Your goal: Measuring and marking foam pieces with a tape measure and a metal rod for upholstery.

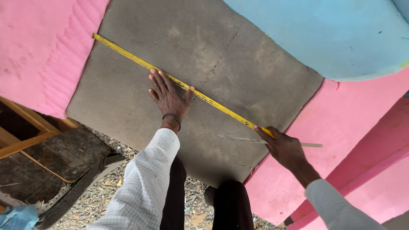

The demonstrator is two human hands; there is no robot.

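Left hand (168,96) open, palm down, fingers spread, pressed flat on grey foam slab (191,85), thumb touching yellow tape measure (179,83). Right hand (284,148) closed around tape end and a thin pale blade or stick (311,145), at slab's right edge beside pink foam block (341,123). Slab bordered by pink foam sheet (38,47) at left, light-blue foam (341,34) at upper right. Tape stretched diagonally across slab, upper left to lower right. Wooden frame (25,136) at lower left. Dark wristband (171,118) on left wrist.
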